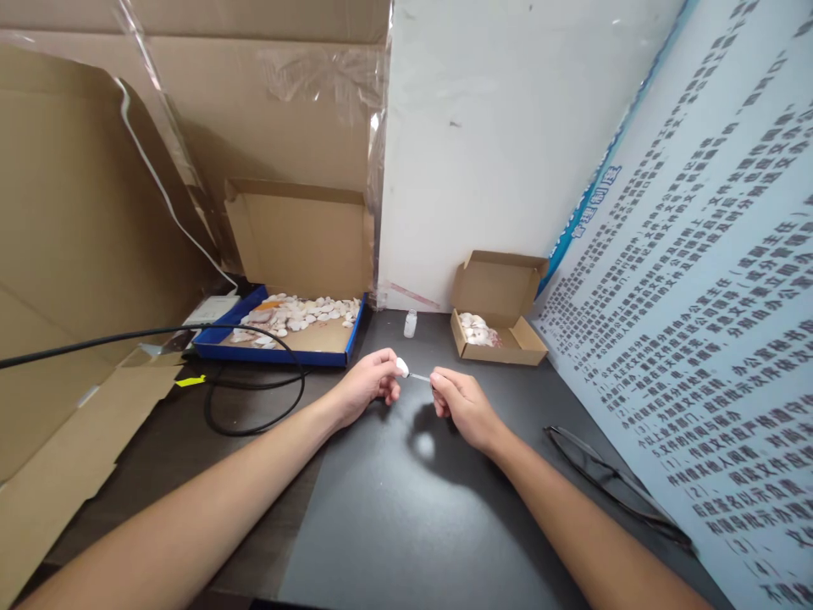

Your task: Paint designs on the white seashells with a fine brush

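Observation:
Between thumb and fingers, my left hand (369,385) pinches a small white shell (402,367) above the dark table. My right hand (462,405) is closed on a thin, pale stick-like tool (419,377); its far end reaches the shell's edge, and its exact kind is too small to make out. Just behind the hands stands a small clear bottle (410,324) with whitish contents. A blue-sided box (279,354) at the back left holds many pale shells (305,315). The smaller brown box (508,352) at the back right holds more white shells (476,330).
A black cable (254,432) loops over the left of the table. Eyeglasses (616,483) lie at the right, beside a printed sign (699,339). Cardboard (89,212) walls the left, near a white power strip (212,309). A white panel (501,127) stands behind.

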Available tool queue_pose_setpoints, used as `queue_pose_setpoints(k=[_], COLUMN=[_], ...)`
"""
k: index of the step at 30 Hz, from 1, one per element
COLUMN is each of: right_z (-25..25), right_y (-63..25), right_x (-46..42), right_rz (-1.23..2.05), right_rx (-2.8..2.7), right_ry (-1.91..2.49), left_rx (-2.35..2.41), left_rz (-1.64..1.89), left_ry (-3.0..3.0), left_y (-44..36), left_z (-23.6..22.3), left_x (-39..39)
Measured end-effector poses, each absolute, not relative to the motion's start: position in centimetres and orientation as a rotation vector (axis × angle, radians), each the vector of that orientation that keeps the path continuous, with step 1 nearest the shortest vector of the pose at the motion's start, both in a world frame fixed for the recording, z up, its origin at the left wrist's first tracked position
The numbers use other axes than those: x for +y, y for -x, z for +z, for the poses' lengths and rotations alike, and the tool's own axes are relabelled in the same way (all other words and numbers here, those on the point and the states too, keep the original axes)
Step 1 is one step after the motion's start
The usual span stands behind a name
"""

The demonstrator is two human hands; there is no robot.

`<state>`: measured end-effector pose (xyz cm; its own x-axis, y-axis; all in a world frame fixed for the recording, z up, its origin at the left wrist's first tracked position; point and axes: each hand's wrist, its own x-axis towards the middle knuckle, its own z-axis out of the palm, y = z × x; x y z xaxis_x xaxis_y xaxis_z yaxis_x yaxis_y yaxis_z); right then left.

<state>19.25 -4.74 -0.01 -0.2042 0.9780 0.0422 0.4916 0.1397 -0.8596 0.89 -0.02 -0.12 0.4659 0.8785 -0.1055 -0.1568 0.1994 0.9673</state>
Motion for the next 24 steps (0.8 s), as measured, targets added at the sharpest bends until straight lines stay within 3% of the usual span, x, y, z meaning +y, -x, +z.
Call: queue_pose_setpoints(k=[3,10,24], right_z=[-0.16,0.23,0.13], right_y=[-19.23,-19.3,-19.38], right_x=[-4.8,-4.71,-4.76], right_rz=[1.029,0.811,0.897], right_rx=[-1.788,-1.739,-1.73], right_ry=[1.368,1.542,1.467], left_rx=[0.796,0.792,0.782], left_rz=[0.823,0.84,0.848], left_ry=[-1.136,-1.142,-1.145], left_y=[-0.94,-0.93,-0.97], left_z=[-0.16,-0.13,-0.09], left_x=[-0.08,-0.09,-0.16])
